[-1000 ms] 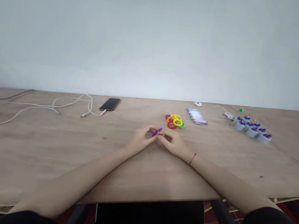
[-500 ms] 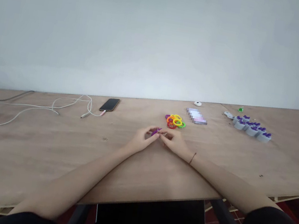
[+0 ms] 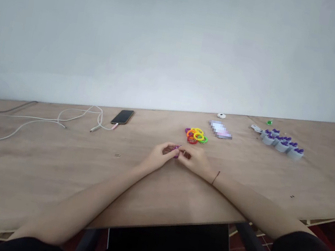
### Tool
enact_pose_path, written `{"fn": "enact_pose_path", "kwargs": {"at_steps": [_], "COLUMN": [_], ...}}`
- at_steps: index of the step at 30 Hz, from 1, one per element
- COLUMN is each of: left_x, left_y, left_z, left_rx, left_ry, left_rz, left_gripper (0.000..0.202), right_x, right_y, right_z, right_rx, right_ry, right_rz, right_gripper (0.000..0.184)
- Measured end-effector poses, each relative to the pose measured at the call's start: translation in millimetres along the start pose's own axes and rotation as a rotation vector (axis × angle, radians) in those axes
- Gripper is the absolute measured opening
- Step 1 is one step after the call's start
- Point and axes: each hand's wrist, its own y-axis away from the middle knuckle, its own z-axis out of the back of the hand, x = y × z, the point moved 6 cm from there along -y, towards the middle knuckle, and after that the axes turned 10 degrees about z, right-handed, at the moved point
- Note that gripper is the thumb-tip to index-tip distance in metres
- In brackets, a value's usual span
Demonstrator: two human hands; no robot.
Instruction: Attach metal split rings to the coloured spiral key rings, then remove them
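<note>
A small purple coil hair tie (image 3: 176, 156) is pinched between both hands, low over the wooden table; fingers cover most of it. My left hand (image 3: 160, 155) grips it from the left with thumb and fingers together. From the right, my right hand (image 3: 196, 160) has its fingertips closed on the same coil, touching the left fingertips. Just beyond the hands lies a heap of coil hair ties (image 3: 198, 136) in yellow, orange, red, green and purple.
At the left, a dark phone (image 3: 123, 117) is plugged into a white cable (image 3: 100, 120). Behind the heap lies a blurred-out flat item (image 3: 220, 129), with a small white object (image 3: 221, 115) near the wall. Several grey-white cups with purple tops (image 3: 283, 146) stand at the right.
The purple hair tie has turned within the fingers and now hangs slightly lower between the thumbs. Both hands have stayed almost in place.
</note>
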Motion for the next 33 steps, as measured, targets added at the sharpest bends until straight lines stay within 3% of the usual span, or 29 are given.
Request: {"fn": "enact_pose_path", "kwargs": {"at_steps": [5, 14, 20, 29, 33], "left_x": [1, 3, -8, -9, -11], "left_y": [2, 0, 4, 8, 11], "left_z": [-2.4, -0.6, -2.3, -1.4, 8.0], "left_rx": [-0.032, -0.125, -0.145, -0.126, -0.310], "left_ry": [0.119, 0.051, 0.033, -0.107, -0.273], "left_rz": [0.060, 0.103, 0.045, -0.014, -0.048], "left_gripper": [0.029, 0.019, 0.022, 0.027, 0.025], "right_x": [2, 1, 6, 11, 6], "right_y": [0, -1, 1, 0, 2], "right_z": [-1, -3, -3, -7, -7], "right_rx": [0.039, -0.002, -0.028, 0.073, 0.066], "right_ry": [0.105, 0.180, 0.168, 0.199, 0.228], "right_rz": [-0.024, -0.065, -0.015, 0.079, 0.080], "right_gripper": [0.016, 0.014, 0.010, 0.012, 0.012]}}
